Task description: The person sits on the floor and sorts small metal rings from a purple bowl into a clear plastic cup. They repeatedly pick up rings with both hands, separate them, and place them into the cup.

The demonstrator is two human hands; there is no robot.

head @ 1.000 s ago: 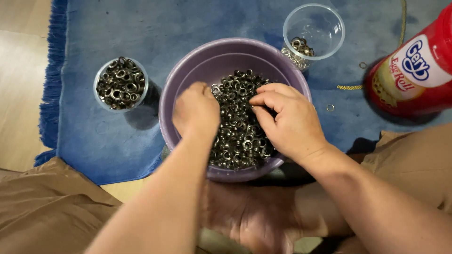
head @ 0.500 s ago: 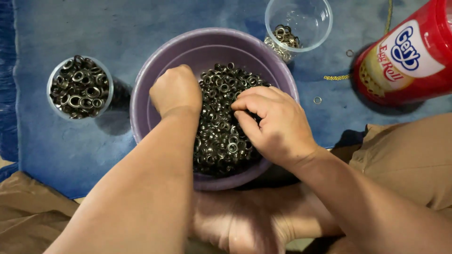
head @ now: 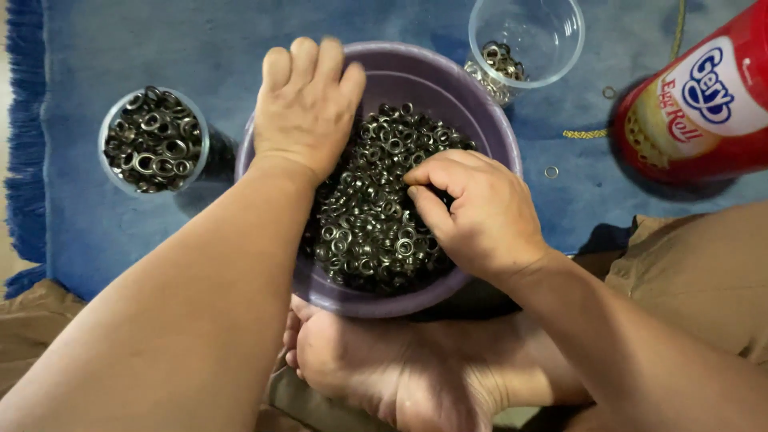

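Hundreds of metal rings (head: 368, 216) heaped in purple bowl (head: 488, 132), directly under both hands. Right hand (head: 472, 212) nearer, thumb & forefinger pinched at pile centre, catch unclear. Left hand (head: 308, 104) flat, fingers together, resting on far-left rim; holding nothing.

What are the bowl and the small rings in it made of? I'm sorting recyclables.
The bowl looks like plastic: smooth, matte purple, with a thin moulded rim. The rings look like metal, dark grey with bright glints, probably plated eyelets. The right hand pinches among them.
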